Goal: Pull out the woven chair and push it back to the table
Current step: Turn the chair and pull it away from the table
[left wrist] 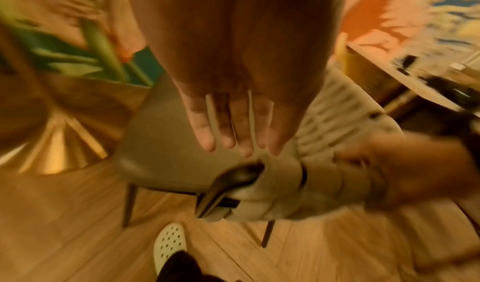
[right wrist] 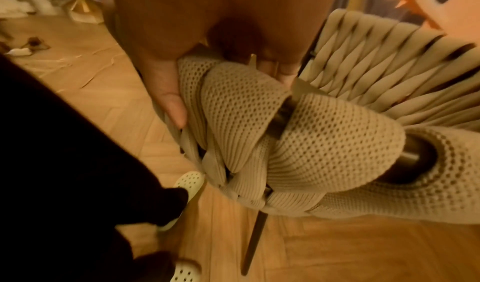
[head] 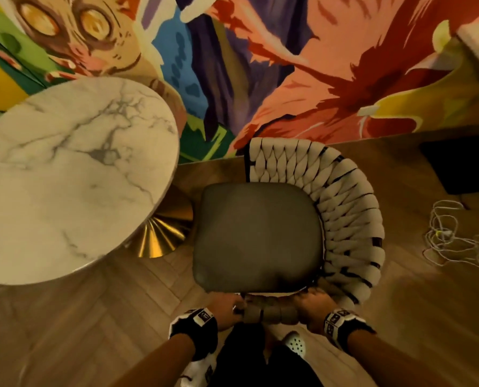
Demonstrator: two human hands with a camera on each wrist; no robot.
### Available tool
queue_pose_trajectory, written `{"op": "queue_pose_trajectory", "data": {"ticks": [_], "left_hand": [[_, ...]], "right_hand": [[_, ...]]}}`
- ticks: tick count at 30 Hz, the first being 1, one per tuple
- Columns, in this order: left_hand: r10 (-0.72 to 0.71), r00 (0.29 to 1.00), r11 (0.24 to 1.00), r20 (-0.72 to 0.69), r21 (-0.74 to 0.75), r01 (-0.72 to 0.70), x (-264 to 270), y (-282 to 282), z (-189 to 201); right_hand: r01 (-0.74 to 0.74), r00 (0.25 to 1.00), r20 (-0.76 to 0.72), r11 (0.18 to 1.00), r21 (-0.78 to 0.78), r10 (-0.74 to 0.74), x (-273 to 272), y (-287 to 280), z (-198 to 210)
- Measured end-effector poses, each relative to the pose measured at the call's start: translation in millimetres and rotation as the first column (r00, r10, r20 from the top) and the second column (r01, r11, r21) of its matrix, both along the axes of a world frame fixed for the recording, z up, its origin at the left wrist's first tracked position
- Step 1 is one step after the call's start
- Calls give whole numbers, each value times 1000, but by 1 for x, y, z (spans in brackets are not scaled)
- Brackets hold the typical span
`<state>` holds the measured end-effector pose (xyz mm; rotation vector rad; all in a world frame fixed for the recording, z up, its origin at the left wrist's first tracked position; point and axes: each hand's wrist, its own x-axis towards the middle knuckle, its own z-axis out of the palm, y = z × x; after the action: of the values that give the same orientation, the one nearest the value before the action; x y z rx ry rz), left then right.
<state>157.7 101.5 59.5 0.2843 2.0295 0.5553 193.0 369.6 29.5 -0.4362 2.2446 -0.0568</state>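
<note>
The woven chair has a grey seat cushion and a cream woven back that curves round its right side. It stands on the wood floor just right of the round marble table, with the seat beside the table's gold base. My right hand grips the near end of the woven rail, thumb on one side and fingers curled over the other. My left hand is at the rail's end beside it. Its fingers are straight over the seat; contact is unclear.
A painted mural wall runs right behind the chair and table. A tangle of white cable lies on the floor at the right, with a dark object beyond it. My white perforated shoe is under the rail's end.
</note>
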Motion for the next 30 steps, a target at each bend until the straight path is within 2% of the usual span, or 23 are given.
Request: {"op": "queue_pose_trajectory", "data": {"ticks": [2, 4, 7, 9, 10, 12, 13, 14, 15, 16, 17, 18, 19, 20, 23, 27, 30], "left_hand": [[158, 987, 987, 43, -24, -157, 26, -9, 8], [334, 938, 941, 92, -96, -325, 47, -26, 10], [533, 828, 844, 172, -171, -508, 82, -57, 4], [652, 722, 759, 233, -196, -622, 104, -71, 4], [699, 673, 715, 243, -207, -668, 111, -75, 7], [780, 572, 622, 254, -220, -751, 128, -85, 13], [812, 522, 576, 263, -211, -790, 135, -88, 12], [829, 490, 548, 268, -220, -807, 140, -92, 13], [842, 463, 524, 276, -222, -822, 143, -93, 14], [849, 455, 516, 269, -235, -824, 145, -93, 17], [851, 454, 513, 264, -238, -825, 148, -93, 17], [850, 462, 519, 255, -248, -818, 149, -94, 18], [848, 466, 522, 253, -245, -817, 150, -95, 19], [845, 474, 528, 249, -244, -813, 149, -97, 20], [825, 518, 561, 226, -212, -800, 153, -108, 26], [848, 489, 529, 205, -261, -807, 170, -141, 25], [875, 436, 485, 212, -388, -784, 185, -165, 17]], "right_hand": [[-11, 1000, -5, 1000, 2, 11, 29, -1, -14], [16, 1000, -13, 1000, 11, -16, 50, -1, -17], [219, 976, -9, 973, -68, -220, 73, 9, -11], [438, 897, 36, 873, -214, -441, 86, 24, 4], [533, 837, 59, 784, -318, -545, 93, 32, 11], [726, 644, 208, 502, -470, -736, 112, 50, 19], [818, 490, 318, 303, -488, -811, 121, 61, 22], [882, 293, 435, 66, -466, -851, 127, 70, 26], [907, 90, 544, -157, -390, -834, 132, 82, 24], [901, -113, 618, -342, -266, -778, 135, 89, 21], [866, -295, 668, -487, -115, -683, 140, 96, 16], [806, -439, 695, -591, 25, -570, 143, 99, 11], [747, -525, 713, -654, 122, -466, 143, 98, 7], [697, -574, 723, -693, 185, -384, 141, 94, 5], [643, -589, 749, -737, 208, -303, 119, 74, 4], [639, -594, 737, -746, 189, -322, 80, 53, 21], [660, -590, 728, -728, 185, -350, 66, 51, 23]]}}
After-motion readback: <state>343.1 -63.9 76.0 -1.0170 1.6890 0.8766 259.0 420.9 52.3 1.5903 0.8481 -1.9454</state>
